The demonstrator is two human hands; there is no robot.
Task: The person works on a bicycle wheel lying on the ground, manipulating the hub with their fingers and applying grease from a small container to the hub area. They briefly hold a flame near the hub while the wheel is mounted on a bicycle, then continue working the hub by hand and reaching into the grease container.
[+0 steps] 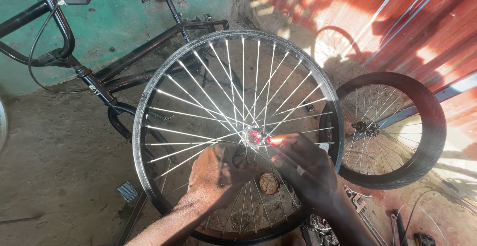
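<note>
Your left hand (218, 174) and right hand (303, 169) meet at the hub (254, 138) of a bare spoked wheel (237, 132), which stands roughly upright in front of you, low in the middle of the view.

Left grip: fingers curled in toward the hub from behind the spokes (198, 102). It looks clenched on the hub or axle end, though the spokes and your own knuckles hide the contact, so you cannot confirm what it holds.

Right grip: thumb and fingertips pinched at the hub's near side, beside a red glint. Whether they nip a small part or only the axle is too small to tell.

Holding at the hub from both sides plausibly steadies the wheel at its centre while the rim (149, 92) stays free.

Around it: a black bicycle frame (129, 62) lies behind the wheel on the concrete floor (54, 141), its handlebar (57, 17) cut off at the top left. A second wheel with its tyre (427, 127) on leans near the red corrugated wall (397, 22). A small round brown object (269, 183) shows through the spokes below the hub; its kind is unclear. Tools or parts at the bottom right are cut off by the edge.
</note>
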